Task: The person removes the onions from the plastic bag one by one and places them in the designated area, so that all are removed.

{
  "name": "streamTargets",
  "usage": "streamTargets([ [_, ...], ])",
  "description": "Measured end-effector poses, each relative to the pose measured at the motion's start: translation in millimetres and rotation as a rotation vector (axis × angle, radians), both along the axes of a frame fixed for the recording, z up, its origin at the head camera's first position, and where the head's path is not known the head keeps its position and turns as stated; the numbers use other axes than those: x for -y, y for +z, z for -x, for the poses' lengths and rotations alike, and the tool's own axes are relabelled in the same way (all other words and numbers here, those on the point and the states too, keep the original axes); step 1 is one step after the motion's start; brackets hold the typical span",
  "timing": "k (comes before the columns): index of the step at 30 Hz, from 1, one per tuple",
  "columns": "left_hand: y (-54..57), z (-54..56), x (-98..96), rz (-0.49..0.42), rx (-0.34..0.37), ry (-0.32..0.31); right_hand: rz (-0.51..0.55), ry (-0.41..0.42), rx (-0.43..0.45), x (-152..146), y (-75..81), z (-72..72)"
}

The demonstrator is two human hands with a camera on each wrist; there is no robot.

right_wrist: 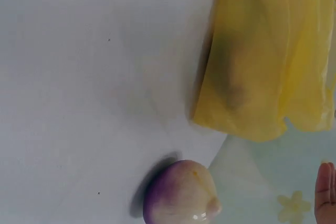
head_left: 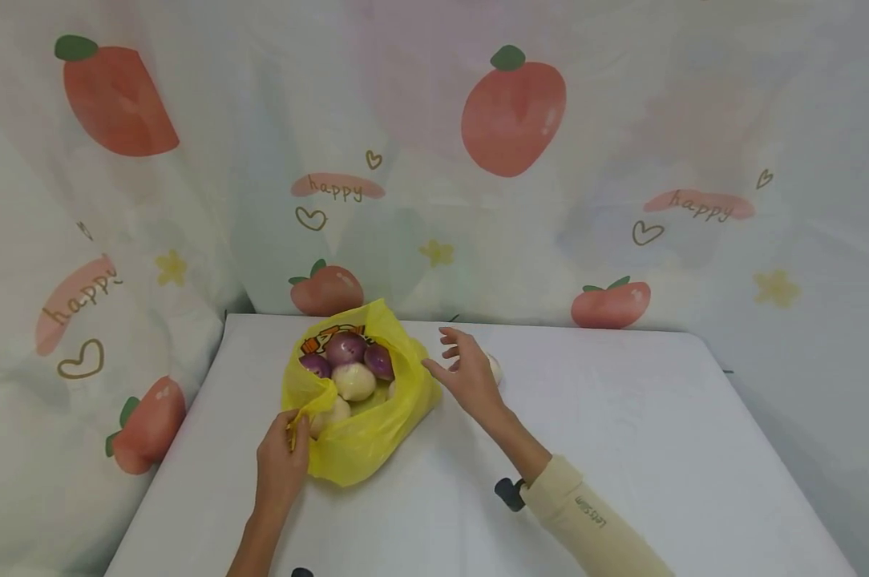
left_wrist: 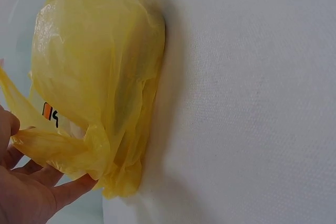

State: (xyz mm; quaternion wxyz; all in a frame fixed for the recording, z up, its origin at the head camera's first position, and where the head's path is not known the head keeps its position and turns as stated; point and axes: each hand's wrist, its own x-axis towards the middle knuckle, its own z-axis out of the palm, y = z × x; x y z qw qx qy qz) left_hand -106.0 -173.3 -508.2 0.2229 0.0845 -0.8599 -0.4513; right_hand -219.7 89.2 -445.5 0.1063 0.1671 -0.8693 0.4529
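A yellow plastic bag point(head_left: 362, 449) stands with its mouth open on the table, several purple-and-white turnips point(head_left: 353, 381) inside. My left hand point(head_left: 283, 457) pinches the bag's near-left rim between thumb and fingers; the left wrist view shows the bunched plastic point(left_wrist: 58, 150) in its grip. To the right of the bag, my right hand point(head_left: 472, 377) is raised with fingers spread and nothing held. Behind that hand, one loose turnip point(head_left: 495, 369) lies on the table, mostly hidden in the head view. Up close, this turnip point(right_wrist: 181, 192) shows a purple top and a pale, pointed end.
A white cloth covers the table point(head_left: 622, 449). Behind it and along the left hangs a pale curtain point(head_left: 434, 208) printed with fruit, hearts and "happy". The bag sits toward the table's back left, near the curtain.
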Motion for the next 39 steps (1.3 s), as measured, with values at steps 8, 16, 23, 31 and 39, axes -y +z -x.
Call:
streamTargets([
  [8, 3.5, -1.8, -2.3, -0.011, 0.001, 0.017, 0.017, 0.154, 0.032, 23, 1.3, -5.8],
  [16, 4.1, -3.1, -0.4, -0.078, 0.040, 0.008, -0.010, 0.310, 0.048, 46, -6.2, -11.2],
  [23, 5.3, -2.0, -0.3, -0.094, 0.026, 0.016, -0.099, 0.360, 0.096, 66, -11.8, -10.5],
  [31, 5.9, -2.1, 0.6, -0.133, 0.033, 0.019, -0.235, 0.376, 0.149, 85, -20.8, -6.7],
  [39, 5.1, -1.5, 0.5, -0.130, 0.007, 0.029, -0.265, 0.419, 0.238, 95, -36.1, -9.9],
])
